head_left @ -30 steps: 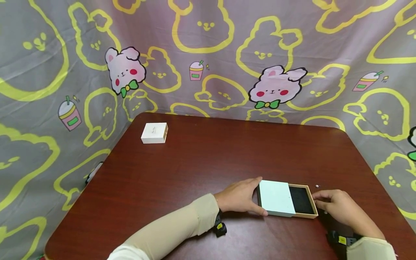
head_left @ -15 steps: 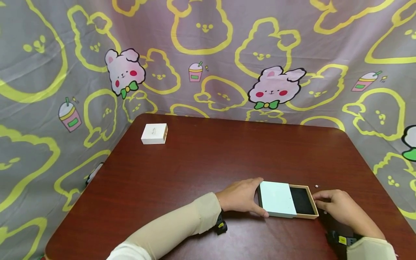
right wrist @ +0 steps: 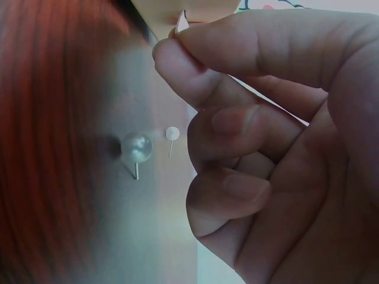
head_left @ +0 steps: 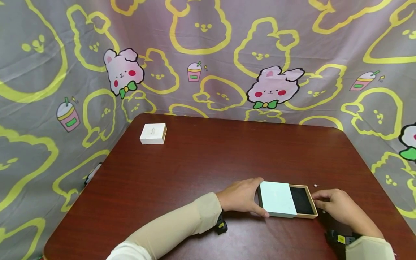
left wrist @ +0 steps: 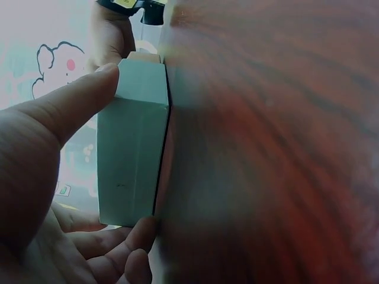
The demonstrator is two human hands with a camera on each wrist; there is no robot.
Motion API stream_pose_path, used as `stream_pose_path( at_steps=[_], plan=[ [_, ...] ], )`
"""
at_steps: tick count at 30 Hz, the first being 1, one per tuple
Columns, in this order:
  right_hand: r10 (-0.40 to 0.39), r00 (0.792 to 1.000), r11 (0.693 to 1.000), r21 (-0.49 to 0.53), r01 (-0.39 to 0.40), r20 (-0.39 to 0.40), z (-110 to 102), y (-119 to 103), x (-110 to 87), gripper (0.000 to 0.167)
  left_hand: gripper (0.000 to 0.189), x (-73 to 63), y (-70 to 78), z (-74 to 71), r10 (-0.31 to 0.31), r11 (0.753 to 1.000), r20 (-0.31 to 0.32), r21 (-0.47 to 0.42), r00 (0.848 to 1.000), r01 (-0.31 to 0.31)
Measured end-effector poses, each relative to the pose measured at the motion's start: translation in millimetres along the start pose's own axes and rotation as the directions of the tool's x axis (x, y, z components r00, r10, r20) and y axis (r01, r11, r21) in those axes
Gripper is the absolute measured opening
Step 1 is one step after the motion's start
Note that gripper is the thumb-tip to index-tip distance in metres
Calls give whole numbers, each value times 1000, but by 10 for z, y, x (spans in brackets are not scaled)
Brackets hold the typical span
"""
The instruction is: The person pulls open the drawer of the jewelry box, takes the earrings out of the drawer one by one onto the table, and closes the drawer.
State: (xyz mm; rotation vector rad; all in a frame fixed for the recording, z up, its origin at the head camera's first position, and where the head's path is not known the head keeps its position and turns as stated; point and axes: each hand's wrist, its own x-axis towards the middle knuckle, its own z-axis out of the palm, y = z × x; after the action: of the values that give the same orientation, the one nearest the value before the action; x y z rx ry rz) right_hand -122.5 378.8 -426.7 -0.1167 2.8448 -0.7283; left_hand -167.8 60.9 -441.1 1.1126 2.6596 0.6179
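Observation:
A drawer-style jewelry box with a pale mint sleeve (head_left: 277,198) lies on the table, its black-lined inner drawer (head_left: 303,200) partly out on the right. My left hand (head_left: 239,196) grips the sleeve's left end, thumb along the near side and fingers at the far side. At the drawer's outer end is my right hand (head_left: 336,204). Its thumb and index finger pinch a small pale pull tab (right wrist: 182,22) there, the other fingers curled in. Close by on the table lie two pearl stud earrings: one nearer the right wrist camera, a large pearl stud (right wrist: 137,148), and a farther stud (right wrist: 172,133).
A white box (head_left: 153,133) with small print stands at the table's back left. Patterned fabric (head_left: 208,61) with bears and rabbits hangs around the back and sides of the dark wooden table (head_left: 195,159).

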Motion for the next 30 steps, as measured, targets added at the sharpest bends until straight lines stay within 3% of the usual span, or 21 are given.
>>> stream_pose_path(
  at_steps=[30],
  plan=[
    [17,1000,1000,24,-17,4,13,0,-10,13,97,57,67,36,-1,1000,-10,5,1000,1]
  ],
)
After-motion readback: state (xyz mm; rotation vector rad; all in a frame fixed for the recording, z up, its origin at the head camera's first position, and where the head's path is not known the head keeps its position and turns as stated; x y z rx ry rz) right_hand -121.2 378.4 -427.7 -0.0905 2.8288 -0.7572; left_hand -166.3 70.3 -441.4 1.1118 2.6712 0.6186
